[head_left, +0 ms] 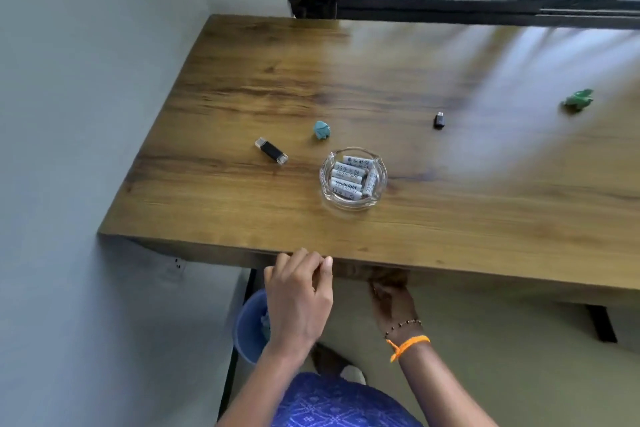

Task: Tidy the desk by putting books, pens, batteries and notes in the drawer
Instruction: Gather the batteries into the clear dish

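Left hand (298, 302) loosely curled and empty at the worktop (450, 218) edge, right hand (391, 302) reaching beneath, grip hidden; drawer should slide out level, batteries (351, 178) waiting.

1. The right hand (391, 302) reaches beneath the desk (433, 229), its fingers hidden by the front edge.
2. A blue bin (251, 326) sits partly behind the left hand (298, 298).
3. The desk's right end runs out of frame.
4. A green figure (577, 100) is blurred.
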